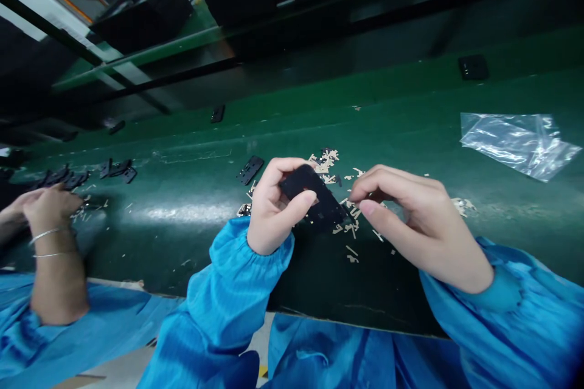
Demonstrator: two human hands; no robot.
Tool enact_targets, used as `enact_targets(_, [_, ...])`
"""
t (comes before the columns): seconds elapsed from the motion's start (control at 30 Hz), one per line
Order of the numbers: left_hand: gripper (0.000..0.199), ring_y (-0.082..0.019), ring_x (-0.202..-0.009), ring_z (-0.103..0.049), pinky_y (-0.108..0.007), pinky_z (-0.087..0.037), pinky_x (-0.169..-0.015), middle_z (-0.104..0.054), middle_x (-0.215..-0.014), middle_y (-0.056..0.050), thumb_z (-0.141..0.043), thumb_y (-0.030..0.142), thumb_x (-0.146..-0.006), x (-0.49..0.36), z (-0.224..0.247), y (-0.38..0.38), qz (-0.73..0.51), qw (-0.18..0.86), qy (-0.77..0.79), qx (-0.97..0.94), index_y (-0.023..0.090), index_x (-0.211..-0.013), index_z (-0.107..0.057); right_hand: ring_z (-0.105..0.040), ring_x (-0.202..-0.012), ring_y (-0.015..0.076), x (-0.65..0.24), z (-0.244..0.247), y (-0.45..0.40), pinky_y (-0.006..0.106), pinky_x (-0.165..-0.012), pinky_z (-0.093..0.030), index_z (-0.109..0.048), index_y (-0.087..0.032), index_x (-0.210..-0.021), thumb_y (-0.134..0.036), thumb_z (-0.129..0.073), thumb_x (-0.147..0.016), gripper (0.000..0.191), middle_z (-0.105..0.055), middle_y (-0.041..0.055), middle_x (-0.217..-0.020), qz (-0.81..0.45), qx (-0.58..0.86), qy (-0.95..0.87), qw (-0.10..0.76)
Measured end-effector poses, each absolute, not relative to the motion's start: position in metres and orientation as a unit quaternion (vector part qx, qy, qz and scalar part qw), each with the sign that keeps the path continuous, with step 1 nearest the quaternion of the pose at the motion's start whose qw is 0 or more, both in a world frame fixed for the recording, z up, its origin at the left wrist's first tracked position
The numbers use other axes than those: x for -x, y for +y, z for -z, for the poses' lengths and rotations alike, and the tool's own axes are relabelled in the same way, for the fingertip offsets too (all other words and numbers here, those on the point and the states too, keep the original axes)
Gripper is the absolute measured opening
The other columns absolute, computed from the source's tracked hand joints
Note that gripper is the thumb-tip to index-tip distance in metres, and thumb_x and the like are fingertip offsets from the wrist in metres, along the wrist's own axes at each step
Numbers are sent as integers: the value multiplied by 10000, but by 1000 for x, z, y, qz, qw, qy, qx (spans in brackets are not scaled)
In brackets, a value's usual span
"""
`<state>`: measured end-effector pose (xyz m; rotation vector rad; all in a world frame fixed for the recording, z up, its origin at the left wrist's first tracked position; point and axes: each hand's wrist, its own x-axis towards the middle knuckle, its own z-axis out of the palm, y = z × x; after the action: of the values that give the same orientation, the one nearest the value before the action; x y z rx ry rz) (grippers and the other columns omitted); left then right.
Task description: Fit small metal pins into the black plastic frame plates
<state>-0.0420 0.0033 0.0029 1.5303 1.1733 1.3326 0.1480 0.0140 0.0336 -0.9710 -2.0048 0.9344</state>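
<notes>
- Left hand (278, 206): grips a black plate (323, 209) above the green tabletop (365, 292), thumb across its face.
- Right hand (406, 219): thumb and forefinger narrowly spaced beside the plate's near right corner; whether they pinch anything cannot be told.
- Pale scraps (327, 161): lie scattered around the plate.
- Clear plastic bag (520, 141): lies flat, farther right.
- Co-worker's hands (52, 203): at far left.

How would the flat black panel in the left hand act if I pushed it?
The flat black panel is probably stiff: its edges look straight in the left hand. It may be fairly light, since a thumb-and-finger grip supports it. Laid flat, it would likely slide, not roll, having a flat face.
</notes>
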Motion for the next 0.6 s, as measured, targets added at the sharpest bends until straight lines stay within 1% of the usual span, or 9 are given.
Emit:
enact_targets(0.1, [269,-114,-673,-587,-212,-508,-516,-596,-965,-40,-588,315,-764,41,-4,2,-530,376,465,-601,237,-1009,-509,-511,-633,120,-145,-32,12,240,-566,-425,-514,-190,-752,-128,-480,-812,93,-547,7,-709,-414,366,-758,347])
enact_targets(0.2, [268,-106,-646,-583,-218,-508,-519,-593,-938,-30,-586,302,-772,40,-3,2,-531,376,456,-607,246,-1023,-511,-490,-599,103,-143,-32,11,223,-545,-419,-499,-184,-716,-104,-486,-800,117,-528,-5,-678,-428,372,-748,346])
enact_targets(0.27, [270,-103,-629,-577,-228,-510,-528,-586,-903,-20,-582,302,-780,40,-1,4,-539,377,435,-615,259,-1038,-514,-478,-580,96,-142,-33,11,215,-526,-408,-494,-183,-703,-95,-479,-800,132,-519,-11,-664,-439,373,-742,343])
enact_targets(0.37, [279,-119,-656,-586,-257,-515,-556,-572,-875,-16,-598,322,-773,42,2,8,-558,367,391,-633,276,-1036,-518,-479,-574,96,-143,-35,11,212,-515,-405,-491,-185,-701,-94,-472,-798,134,-523,-10,-661,-464,369,-733,334])
enact_targets(0.43, [271,-132,-677,-594,-277,-519,-570,-571,-857,-14,-594,320,-780,42,4,11,-562,368,367,-643,286,-1036,-510,-482,-565,94,-143,-37,11,211,-513,-405,-487,-186,-691,-86,-475,-786,138,-523,-12,-651,-468,368,-733,331])
enact_targets(0.6, [244,-137,-655,-598,-309,-524,-573,-579,-790,3,-558,299,-815,43,4,11,-557,369,347,-658,303,-1047,-481,-483,-550,89,-143,-39,10,204,-503,-404,-480,-188,-665,-69,-498,-753,150,-524,-21,-629,-461,367,-741,322])
